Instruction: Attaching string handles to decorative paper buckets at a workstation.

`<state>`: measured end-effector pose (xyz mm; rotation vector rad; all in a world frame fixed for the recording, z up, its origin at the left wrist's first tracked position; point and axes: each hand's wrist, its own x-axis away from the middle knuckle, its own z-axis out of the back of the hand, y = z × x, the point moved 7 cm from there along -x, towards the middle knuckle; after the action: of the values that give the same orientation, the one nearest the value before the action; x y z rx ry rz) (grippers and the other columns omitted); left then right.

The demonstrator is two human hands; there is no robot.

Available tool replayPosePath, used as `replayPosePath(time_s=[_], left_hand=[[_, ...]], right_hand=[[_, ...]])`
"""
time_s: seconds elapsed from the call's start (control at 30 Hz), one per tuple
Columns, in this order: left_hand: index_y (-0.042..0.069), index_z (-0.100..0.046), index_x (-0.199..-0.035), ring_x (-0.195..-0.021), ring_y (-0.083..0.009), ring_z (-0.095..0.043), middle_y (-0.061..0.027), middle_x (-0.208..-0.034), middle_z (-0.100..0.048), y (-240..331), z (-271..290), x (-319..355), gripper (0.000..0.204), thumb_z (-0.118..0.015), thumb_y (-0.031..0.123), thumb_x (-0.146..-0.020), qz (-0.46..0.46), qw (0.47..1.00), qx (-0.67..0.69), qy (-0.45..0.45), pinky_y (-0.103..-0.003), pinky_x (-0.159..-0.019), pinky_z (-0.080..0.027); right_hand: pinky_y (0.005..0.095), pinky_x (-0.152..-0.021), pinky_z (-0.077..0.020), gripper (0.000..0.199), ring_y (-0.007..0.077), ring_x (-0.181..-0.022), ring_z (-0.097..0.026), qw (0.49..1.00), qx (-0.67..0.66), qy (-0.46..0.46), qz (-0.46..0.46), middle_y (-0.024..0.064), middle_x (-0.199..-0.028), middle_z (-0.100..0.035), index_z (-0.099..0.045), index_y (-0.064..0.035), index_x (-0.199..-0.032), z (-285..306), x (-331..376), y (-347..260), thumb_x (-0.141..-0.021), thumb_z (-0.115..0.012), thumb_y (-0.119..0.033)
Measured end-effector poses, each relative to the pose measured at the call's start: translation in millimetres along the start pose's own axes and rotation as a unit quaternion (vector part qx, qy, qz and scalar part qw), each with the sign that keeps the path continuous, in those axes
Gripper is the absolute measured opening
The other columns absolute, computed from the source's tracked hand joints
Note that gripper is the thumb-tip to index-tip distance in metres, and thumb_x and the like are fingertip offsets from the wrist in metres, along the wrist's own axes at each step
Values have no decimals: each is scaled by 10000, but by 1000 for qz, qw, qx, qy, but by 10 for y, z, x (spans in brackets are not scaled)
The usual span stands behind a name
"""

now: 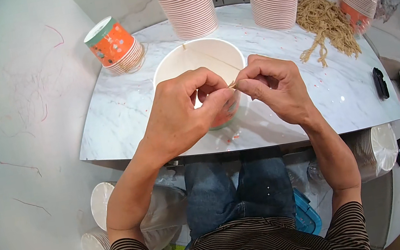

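With the left hand (182, 114) and right hand (276, 88) both pinched on the thin string (210, 58) over the white cup (169, 66) on the table (118, 112), we should keep it tight.

Bright, even overhead light, soft shadows, faint glare on the marble table (118, 112), heavy fisheye bending, blurred black rim.

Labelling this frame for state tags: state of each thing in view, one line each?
paper cup: upright, open, string stretched across its mouth
string: taut, end pinched by both hands
left hand: fingers curled, pinching at cup's near rim
right hand: pinching the string end
cup stacks: upside down, nested
tilted stack: leaning, left of cup
cord bundle: loose heap on marble table
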<state>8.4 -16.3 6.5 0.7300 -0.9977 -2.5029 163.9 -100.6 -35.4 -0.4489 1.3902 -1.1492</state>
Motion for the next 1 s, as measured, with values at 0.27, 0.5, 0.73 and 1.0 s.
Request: replayPosePath(time_s=[0.27, 0.5, 0.73, 1.0], left_hand=[[40, -726, -930, -787, -206, -677, -61, -919, -727, 113, 35, 98, 112, -777, 22, -831, -175, 976, -111, 62, -305, -705, -519], [78, -742, -965, -808, -273, -717, -80, -930, -746, -5, 84, 286, 212, -789, -22, -784, -305, 907, -272, 96, -358, -689, -579], [84, -722, -1061, -801, -267, -729, -73, -904, -723, -149, 54, 231, 315, -747, -48, -777, -345, 903, -234, 108, -373, -677, -583], [19, -707, -1181, -856, -169, -729, -108, -942, -746, -326, 431, 153, 301, -752, -48, -891, -157, 972, -56, 166, -301, -794, -595]], right_hand=[[226, -614, -395, 119, 35, -699, -513, 998, -37, 48, -26, -36, -789, -643, -756, 5, -940, 161, 32, 60, -945, -748, -113], [355, -713, -501, 61, 245, -807, -628, 964, 228, -10, 135, 105, -857, -671, -727, -20, -912, 268, 128, 53, -856, -751, -15], [417, -816, -542, 83, 321, -910, -647, 962, 260, -27, 78, 120, -950, -691, -719, -29, -967, 258, 168, 531, -893, -735, -64], [455, -835, -553, 447, 341, -1027, -649, 907, 382, -126, 127, 124, -1106, -654, -601, -45, -1143, -190, 188, 405, -832, -842, -258]])
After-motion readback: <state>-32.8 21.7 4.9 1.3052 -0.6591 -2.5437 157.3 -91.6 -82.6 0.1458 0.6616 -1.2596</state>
